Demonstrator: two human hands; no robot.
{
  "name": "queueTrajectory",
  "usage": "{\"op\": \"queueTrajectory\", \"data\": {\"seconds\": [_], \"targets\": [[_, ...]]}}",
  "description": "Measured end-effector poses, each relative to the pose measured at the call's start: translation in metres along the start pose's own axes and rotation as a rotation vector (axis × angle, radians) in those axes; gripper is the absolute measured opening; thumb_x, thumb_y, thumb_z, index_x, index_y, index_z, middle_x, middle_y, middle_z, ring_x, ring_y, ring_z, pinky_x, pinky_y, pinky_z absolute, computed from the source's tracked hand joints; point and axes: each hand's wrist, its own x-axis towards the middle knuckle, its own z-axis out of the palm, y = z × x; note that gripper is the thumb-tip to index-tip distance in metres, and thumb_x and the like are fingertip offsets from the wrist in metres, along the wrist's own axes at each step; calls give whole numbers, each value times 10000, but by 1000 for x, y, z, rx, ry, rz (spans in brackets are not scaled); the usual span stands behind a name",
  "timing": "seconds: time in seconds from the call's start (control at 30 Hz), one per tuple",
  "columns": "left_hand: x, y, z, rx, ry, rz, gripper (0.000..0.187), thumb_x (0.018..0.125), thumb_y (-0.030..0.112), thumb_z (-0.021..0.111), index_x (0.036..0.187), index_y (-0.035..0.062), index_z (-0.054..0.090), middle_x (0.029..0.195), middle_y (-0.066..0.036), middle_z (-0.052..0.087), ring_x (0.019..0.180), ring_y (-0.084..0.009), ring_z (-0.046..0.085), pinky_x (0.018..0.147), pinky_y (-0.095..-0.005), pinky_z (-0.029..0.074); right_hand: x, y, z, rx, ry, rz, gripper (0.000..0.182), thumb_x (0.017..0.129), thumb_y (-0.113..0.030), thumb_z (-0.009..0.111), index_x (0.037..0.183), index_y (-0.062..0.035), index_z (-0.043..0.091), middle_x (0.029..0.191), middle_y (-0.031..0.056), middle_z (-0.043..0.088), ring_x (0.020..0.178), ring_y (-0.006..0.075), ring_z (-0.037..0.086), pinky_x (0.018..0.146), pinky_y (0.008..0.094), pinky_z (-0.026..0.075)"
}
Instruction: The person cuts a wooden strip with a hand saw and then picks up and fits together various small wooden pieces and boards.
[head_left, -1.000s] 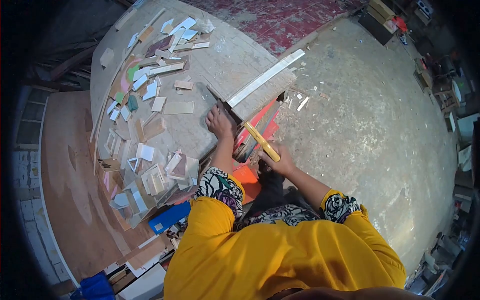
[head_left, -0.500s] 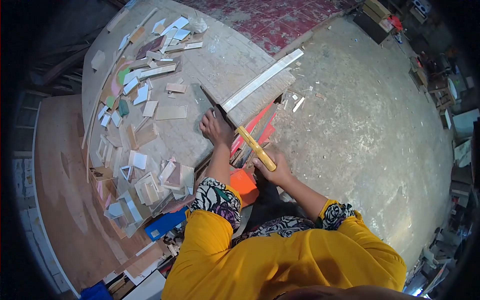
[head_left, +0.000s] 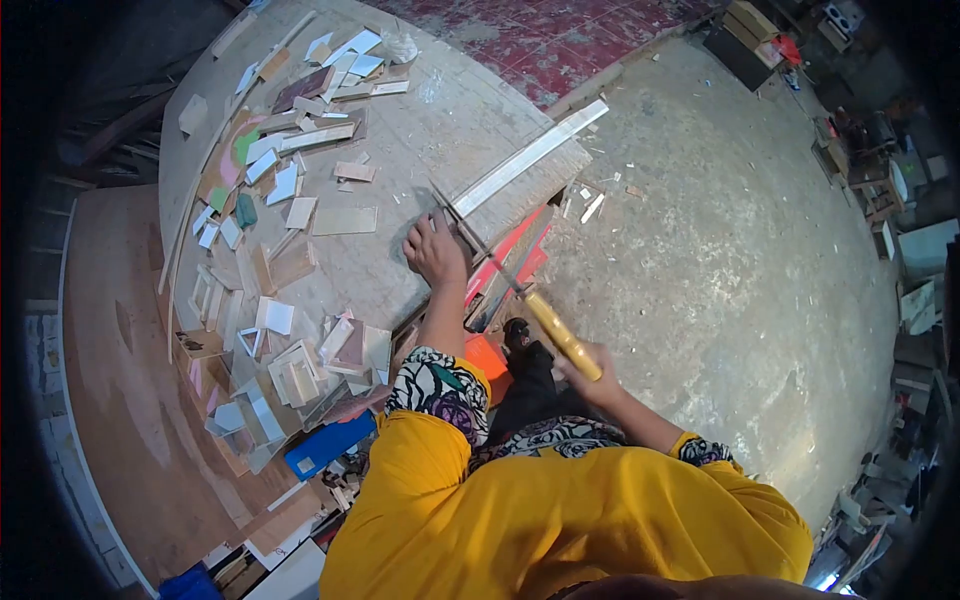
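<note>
My right hand [head_left: 592, 378] is wrapped round the yellow handle of a hand saw [head_left: 553, 325]. The thin blade runs up and left from the handle across the table's edge. Its far part lies right beside the fingers of my left hand [head_left: 436, 252]. Those fingers are bent and press down at the table edge; whatever lies under them is hidden. A long pale strip [head_left: 530, 155] rests on the table just beyond the blade, its near end close to the blade.
Many small wood and white offcuts [head_left: 340, 137] are scattered over the left of the worktable [head_left: 450, 110]. Box-like pieces [head_left: 295, 372] are heaped near my left arm. A blue box [head_left: 330, 447] and an orange object [head_left: 487, 362] sit below the table. Scraps lie on the concrete floor [head_left: 700, 250].
My right hand has drawn the saw back, down and to the right, so more blade shows between handle and table. My left hand stays almost in place.
</note>
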Motion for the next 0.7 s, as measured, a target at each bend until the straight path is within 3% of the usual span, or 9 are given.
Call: {"op": "queueTrajectory", "data": {"seconds": [0.07,0.13,0.43,0.53,0.6,0.7], "targets": [[1,7,-16,-42,-16,-21,293,824,176,504,1114,153,539,1078,-53,513,1013,-232,472,900,-403,309,2,-13,-14,160,120,89,209,800,-208,636,770,-19,551,590,74,471,526,167,459,512,300,369],[1,9,-23,-90,-51,-37,299,805,173,536,1103,151,535,1099,-57,509,1026,-233,472,902,-412,307,7,-14,-18,87,121,-14,216,807,-206,632,761,-14,544,586,51,444,544,129,439,515,291,363],[1,0,-4,-9,-17,9,303,794,164,536,1095,141,526,1098,-59,502,1016,-233,478,884,-395,313,19,-8,-3,-1,94,-56,218,822,-242,613,815,-32,553,611,91,481,538,187,463,536,320,391],[2,0,-6,-5,-18,14,321,795,152,519,1116,146,523,1093,-52,502,1018,-226,477,877,-393,314,19,-18,-2,-1,15,49,208,827,-234,603,816,-33,552,620,95,488,547,212,484,543,331,397],[3,4,-15,-20,-34,7,327,799,151,507,1126,152,521,1089,-46,502,1018,-220,477,872,-391,315,23,-22,1,-19,20,-42,202,823,-227,603,807,-34,546,626,101,495,560,235,497,550,335,399],[2,3,-12,-22,-51,4,335,803,150,488,1136,155,520,1085,-36,501,1016,-211,475,864,-387,317,31,-21,4,42,-3,43,203,814,-225,609,792,-34,542,628,110,495,557,254,503,543,339,399]]}}
